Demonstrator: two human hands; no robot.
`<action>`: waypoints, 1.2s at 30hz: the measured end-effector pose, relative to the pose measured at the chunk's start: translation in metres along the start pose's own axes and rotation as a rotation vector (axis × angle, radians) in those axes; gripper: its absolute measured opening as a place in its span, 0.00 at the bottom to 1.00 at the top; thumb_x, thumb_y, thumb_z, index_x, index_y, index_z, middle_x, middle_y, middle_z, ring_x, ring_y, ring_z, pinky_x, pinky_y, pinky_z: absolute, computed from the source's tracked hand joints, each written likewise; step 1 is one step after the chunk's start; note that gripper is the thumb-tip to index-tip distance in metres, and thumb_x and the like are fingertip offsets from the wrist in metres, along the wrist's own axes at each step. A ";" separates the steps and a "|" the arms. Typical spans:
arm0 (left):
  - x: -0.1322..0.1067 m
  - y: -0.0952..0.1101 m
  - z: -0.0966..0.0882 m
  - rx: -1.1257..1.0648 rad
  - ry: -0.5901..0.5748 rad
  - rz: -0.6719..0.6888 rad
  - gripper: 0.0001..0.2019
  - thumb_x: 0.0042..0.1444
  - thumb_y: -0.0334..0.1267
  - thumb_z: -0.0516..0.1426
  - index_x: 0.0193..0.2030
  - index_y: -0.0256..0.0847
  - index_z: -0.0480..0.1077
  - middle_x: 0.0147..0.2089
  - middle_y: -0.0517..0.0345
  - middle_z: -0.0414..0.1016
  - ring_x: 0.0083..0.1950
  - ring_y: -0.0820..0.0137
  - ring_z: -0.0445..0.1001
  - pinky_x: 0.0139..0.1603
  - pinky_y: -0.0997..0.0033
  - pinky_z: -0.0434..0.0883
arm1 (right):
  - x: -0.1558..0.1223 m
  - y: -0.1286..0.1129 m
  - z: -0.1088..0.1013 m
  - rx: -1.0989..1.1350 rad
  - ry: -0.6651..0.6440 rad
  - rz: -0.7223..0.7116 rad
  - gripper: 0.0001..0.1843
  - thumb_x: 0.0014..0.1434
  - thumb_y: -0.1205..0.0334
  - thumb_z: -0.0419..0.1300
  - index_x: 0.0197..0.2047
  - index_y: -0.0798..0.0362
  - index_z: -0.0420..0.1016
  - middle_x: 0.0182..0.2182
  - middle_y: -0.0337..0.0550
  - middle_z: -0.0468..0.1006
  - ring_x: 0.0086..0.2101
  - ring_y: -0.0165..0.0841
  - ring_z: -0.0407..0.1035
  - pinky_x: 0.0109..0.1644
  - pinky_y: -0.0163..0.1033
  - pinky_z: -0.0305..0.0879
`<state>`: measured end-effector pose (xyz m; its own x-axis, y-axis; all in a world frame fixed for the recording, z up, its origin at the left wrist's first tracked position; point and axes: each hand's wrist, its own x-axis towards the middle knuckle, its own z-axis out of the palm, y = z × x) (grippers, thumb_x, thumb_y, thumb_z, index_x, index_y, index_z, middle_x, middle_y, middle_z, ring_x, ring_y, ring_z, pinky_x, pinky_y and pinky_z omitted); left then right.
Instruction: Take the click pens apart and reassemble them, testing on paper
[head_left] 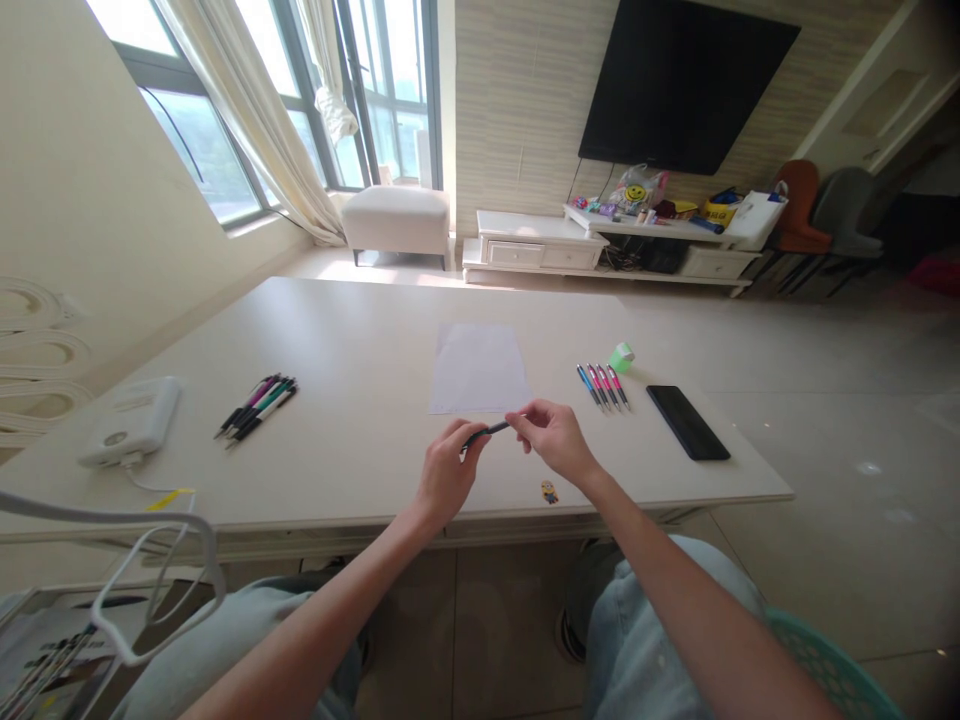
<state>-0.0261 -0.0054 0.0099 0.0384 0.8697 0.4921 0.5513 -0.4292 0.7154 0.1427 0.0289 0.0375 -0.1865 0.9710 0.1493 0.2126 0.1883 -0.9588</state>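
- Nearest, below the grip: knees in pale jeans (645,620), under the table (360,470) edge.
- Just short of the grip, a little right: small yellow cartoon sticker (550,491) on the tabletop.
- At the grip itself: a dark pen (487,431), held roughly level just above the table near its front edge.
- Closed round the pen's left end with curled fingers: left hand (446,470).
- Pinched on the pen's right end with thumb and fingertips: right hand (553,440).
- Directly beyond the grip, close by: white sheet of paper (478,367), lying flat.
- Right of the grip and slightly farther: row of four pens (604,385), pink and blue, side by side.
- Past that row: small green object (621,356); farther right, black phone (688,421), face down or dark.
- Well left of the grip: loose bundle of pens (259,405); farther left still, white boxy device (131,420) with a cable.
- Far beyond the grip, across the floor: white ottoman (397,220), low white TV stand (525,250), wall-mounted television (686,80).
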 end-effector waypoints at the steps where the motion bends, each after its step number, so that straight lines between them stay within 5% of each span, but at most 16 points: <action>1: 0.000 0.000 0.000 -0.001 -0.005 0.003 0.08 0.59 0.38 0.52 0.40 0.44 0.72 0.38 0.56 0.74 0.39 0.70 0.72 0.41 0.72 0.68 | 0.000 0.000 0.000 -0.032 0.021 0.003 0.22 0.51 0.42 0.59 0.23 0.54 0.70 0.15 0.38 0.69 0.16 0.26 0.61 0.19 0.33 0.57; 7: 0.000 -0.002 -0.001 0.003 0.000 -0.016 0.08 0.59 0.38 0.53 0.40 0.43 0.72 0.38 0.57 0.74 0.38 0.70 0.72 0.40 0.72 0.68 | 0.002 -0.001 -0.003 0.078 -0.047 -0.006 0.18 0.49 0.45 0.62 0.31 0.54 0.74 0.23 0.41 0.74 0.20 0.28 0.65 0.19 0.33 0.56; 11: 0.000 -0.001 -0.001 -0.009 -0.010 -0.015 0.07 0.59 0.37 0.53 0.40 0.43 0.72 0.38 0.57 0.74 0.37 0.71 0.72 0.40 0.73 0.68 | 0.001 0.001 -0.002 -0.014 0.038 0.016 0.21 0.52 0.44 0.60 0.22 0.54 0.70 0.14 0.37 0.67 0.15 0.26 0.60 0.19 0.33 0.56; 15: 0.001 0.001 0.000 -0.028 0.006 -0.021 0.08 0.58 0.38 0.54 0.40 0.43 0.73 0.37 0.57 0.74 0.36 0.71 0.72 0.39 0.73 0.68 | 0.001 0.001 -0.001 0.080 -0.058 0.009 0.19 0.49 0.46 0.62 0.33 0.54 0.74 0.23 0.40 0.73 0.19 0.28 0.65 0.18 0.32 0.56; 19: 0.002 0.001 0.000 -0.049 0.009 -0.016 0.08 0.58 0.38 0.54 0.40 0.43 0.73 0.37 0.57 0.75 0.36 0.71 0.72 0.39 0.73 0.68 | 0.003 0.002 -0.001 0.072 0.009 0.012 0.18 0.49 0.46 0.63 0.28 0.55 0.73 0.15 0.36 0.68 0.16 0.26 0.61 0.18 0.32 0.55; 22: 0.002 0.000 0.001 -0.048 0.014 -0.020 0.08 0.58 0.38 0.54 0.40 0.42 0.73 0.37 0.57 0.75 0.36 0.72 0.72 0.39 0.73 0.68 | 0.004 0.003 -0.001 0.096 -0.005 0.020 0.20 0.47 0.46 0.64 0.34 0.55 0.75 0.16 0.36 0.69 0.16 0.26 0.61 0.18 0.32 0.54; 33: 0.003 0.001 0.000 -0.064 0.005 -0.032 0.08 0.58 0.39 0.54 0.39 0.42 0.73 0.37 0.56 0.75 0.36 0.71 0.71 0.39 0.72 0.67 | 0.005 0.002 -0.003 0.089 0.043 0.012 0.18 0.46 0.47 0.65 0.27 0.56 0.74 0.13 0.35 0.65 0.16 0.26 0.58 0.18 0.32 0.51; 36: 0.002 0.002 0.001 -0.065 -0.001 -0.042 0.08 0.58 0.38 0.54 0.40 0.42 0.73 0.37 0.56 0.74 0.36 0.71 0.71 0.39 0.73 0.66 | 0.004 0.002 0.000 0.136 0.021 0.006 0.18 0.48 0.47 0.64 0.32 0.55 0.74 0.15 0.35 0.68 0.17 0.26 0.59 0.18 0.32 0.52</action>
<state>-0.0243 -0.0044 0.0123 0.0175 0.8875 0.4604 0.4971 -0.4073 0.7662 0.1426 0.0334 0.0362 -0.1654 0.9751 0.1475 0.0815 0.1626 -0.9833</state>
